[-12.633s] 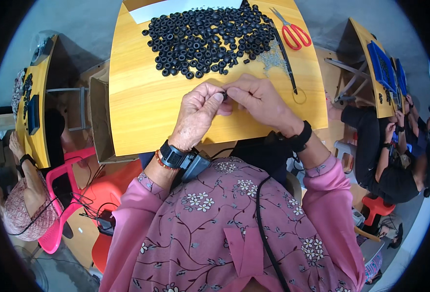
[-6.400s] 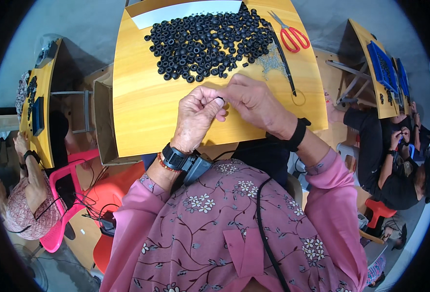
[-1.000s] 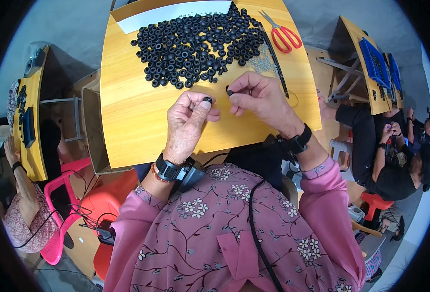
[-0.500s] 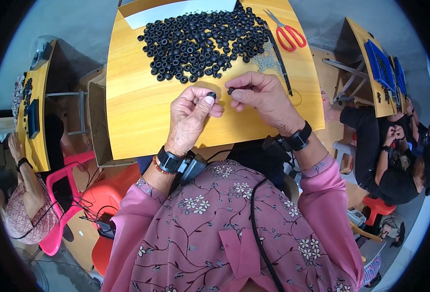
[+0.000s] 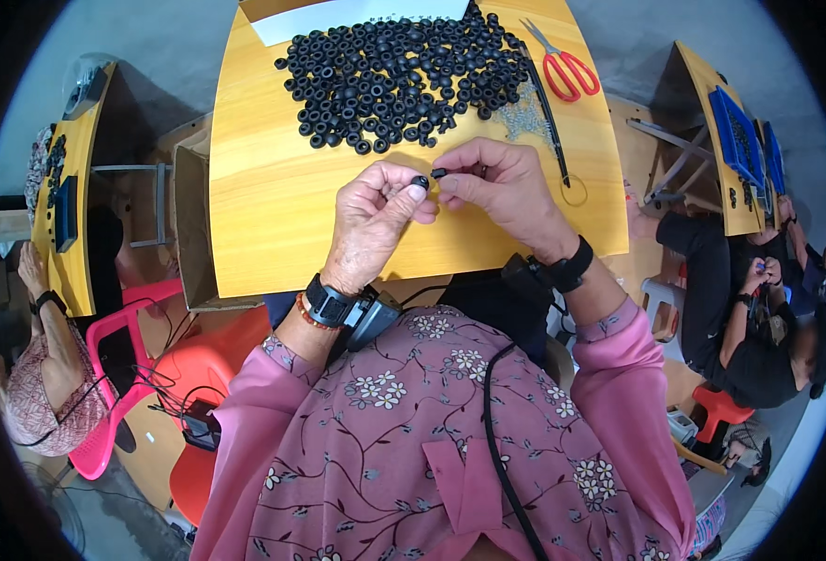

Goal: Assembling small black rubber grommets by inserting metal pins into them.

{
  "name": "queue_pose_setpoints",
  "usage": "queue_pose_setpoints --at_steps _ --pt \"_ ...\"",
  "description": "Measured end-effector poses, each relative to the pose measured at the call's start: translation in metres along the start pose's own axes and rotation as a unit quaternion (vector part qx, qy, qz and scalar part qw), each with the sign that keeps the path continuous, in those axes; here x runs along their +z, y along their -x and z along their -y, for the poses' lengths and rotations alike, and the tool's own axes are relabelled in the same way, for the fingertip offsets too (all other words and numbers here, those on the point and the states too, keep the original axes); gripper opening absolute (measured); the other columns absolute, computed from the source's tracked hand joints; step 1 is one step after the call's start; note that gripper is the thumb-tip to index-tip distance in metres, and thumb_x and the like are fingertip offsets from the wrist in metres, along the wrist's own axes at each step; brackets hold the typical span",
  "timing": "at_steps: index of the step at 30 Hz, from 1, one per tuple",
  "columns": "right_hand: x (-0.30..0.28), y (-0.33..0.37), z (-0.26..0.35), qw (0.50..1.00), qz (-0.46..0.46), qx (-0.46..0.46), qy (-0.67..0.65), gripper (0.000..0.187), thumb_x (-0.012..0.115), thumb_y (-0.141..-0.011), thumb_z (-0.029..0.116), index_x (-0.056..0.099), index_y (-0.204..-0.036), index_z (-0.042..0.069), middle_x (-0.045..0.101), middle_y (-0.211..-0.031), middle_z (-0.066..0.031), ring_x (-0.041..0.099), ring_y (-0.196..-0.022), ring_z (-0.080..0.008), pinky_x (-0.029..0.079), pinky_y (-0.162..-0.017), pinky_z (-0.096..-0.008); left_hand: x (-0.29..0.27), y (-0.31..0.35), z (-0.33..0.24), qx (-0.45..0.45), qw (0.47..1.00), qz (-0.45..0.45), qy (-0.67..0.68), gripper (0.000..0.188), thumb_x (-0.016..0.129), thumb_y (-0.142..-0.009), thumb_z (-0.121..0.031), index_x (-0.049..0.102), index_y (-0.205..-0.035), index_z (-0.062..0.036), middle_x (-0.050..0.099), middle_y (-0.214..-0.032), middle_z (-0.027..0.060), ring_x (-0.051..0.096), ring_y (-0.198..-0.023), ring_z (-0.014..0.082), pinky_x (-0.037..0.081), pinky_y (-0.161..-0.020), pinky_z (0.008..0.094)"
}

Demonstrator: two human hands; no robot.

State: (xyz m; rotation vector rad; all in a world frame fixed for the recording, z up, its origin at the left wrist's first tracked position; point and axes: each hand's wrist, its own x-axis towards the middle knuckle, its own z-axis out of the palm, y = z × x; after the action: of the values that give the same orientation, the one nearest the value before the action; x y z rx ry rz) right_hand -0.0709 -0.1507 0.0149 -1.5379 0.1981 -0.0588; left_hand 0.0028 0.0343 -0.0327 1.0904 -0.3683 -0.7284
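Note:
Above the near part of the yellow table, my left hand [image 5: 376, 210] pinches a small round black rubber piece [image 5: 420, 181] between thumb and fingers. My right hand [image 5: 499, 192] is closed on a smaller black piece [image 5: 439, 173], held by thumb and forefinger. The two pieces are almost end to end; whether they touch I cannot tell. Just beyond my hands spreads a pile of black rubber rings [image 5: 376, 89], many with a hole in the middle. Small clear pieces [image 5: 523, 117] lie at the pile's right side.
On the yellow table [image 5: 282, 215], red-handled scissors [image 5: 570, 77] lie at the far right, beside a thin black rod [image 5: 549, 117] and a thin yellowish loop [image 5: 574, 193]. A white-sided box [image 5: 362, 19] stands behind the pile. Other people sit at tables on both sides.
My hands have come closer together, bringing the two black pieces nearly end to end. The view has shifted slightly; the pile and scissors look unmoved on the table.

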Motion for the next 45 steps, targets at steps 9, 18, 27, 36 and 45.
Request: queue_pose_setpoints --at_steps 9,18,27,36,45 --pt "0.0022 0.0010 -0.0010 0.999 -0.001 -0.039 0.038 0.018 0.071 -0.088 0.001 0.071 -0.105 -0.003 0.073 -0.088 -0.0068 0.068 -0.077 -0.0099 0.056 -0.071 -0.0236 0.0026 -0.0005 0.0007 0.019 1.000 -0.010 0.011 0.009 0.059 -0.098 -0.001 0.060 -0.106 0.0027 0.069 -0.088 0.0086 0.068 -0.078 0.0134 0.059 -0.075 0.0283" --pt "0.0071 0.0024 0.0033 0.996 -0.013 -0.049 0.076 0.018 0.071 -0.087 0.000 0.073 -0.105 -0.002 0.072 -0.087 -0.0050 0.067 -0.076 -0.0091 0.055 -0.069 -0.0231 -0.0014 -0.0002 0.0016 0.021 1.000 0.005 -0.009 0.012 0.061 -0.099 -0.005 0.060 -0.109 0.0013 0.071 -0.096 0.0111 0.070 -0.082 0.0157 0.058 -0.079 0.0297" --pt "0.0043 0.0011 0.0026 0.995 0.003 -0.051 0.081 0.020 0.068 -0.088 -0.001 0.073 -0.108 -0.002 0.071 -0.088 -0.0068 0.069 -0.075 -0.0108 0.055 -0.068 -0.0239 -0.0028 -0.0009 0.0045 0.025 1.000 0.008 -0.007 0.013 0.061 -0.098 -0.004 0.060 -0.110 0.0018 0.070 -0.095 0.0118 0.070 -0.082 0.0160 0.058 -0.079 0.0298" --pt "0.0061 -0.0014 0.0054 0.996 0.005 -0.039 0.076 0.018 0.068 -0.089 -0.001 0.072 -0.107 -0.004 0.072 -0.088 -0.0082 0.070 -0.076 -0.0121 0.057 -0.069 -0.0246 -0.0006 0.0002 0.0024 0.023 1.000 0.007 -0.014 0.013 0.061 -0.098 -0.003 0.060 -0.110 0.0029 0.070 -0.094 0.0111 0.070 -0.082 0.0157 0.059 -0.079 0.0300" --pt "0.0073 -0.0001 0.0051 0.995 -0.001 -0.042 0.088 0.017 0.069 -0.089 0.000 0.072 -0.106 -0.003 0.071 -0.086 -0.0064 0.067 -0.074 -0.0101 0.056 -0.067 -0.0236 0.0005 0.0002 0.0019 0.028 1.000 0.006 -0.005 0.013 0.063 -0.097 -0.003 0.061 -0.109 0.0027 0.070 -0.092 0.0103 0.069 -0.081 0.0151 0.058 -0.078 0.0296"
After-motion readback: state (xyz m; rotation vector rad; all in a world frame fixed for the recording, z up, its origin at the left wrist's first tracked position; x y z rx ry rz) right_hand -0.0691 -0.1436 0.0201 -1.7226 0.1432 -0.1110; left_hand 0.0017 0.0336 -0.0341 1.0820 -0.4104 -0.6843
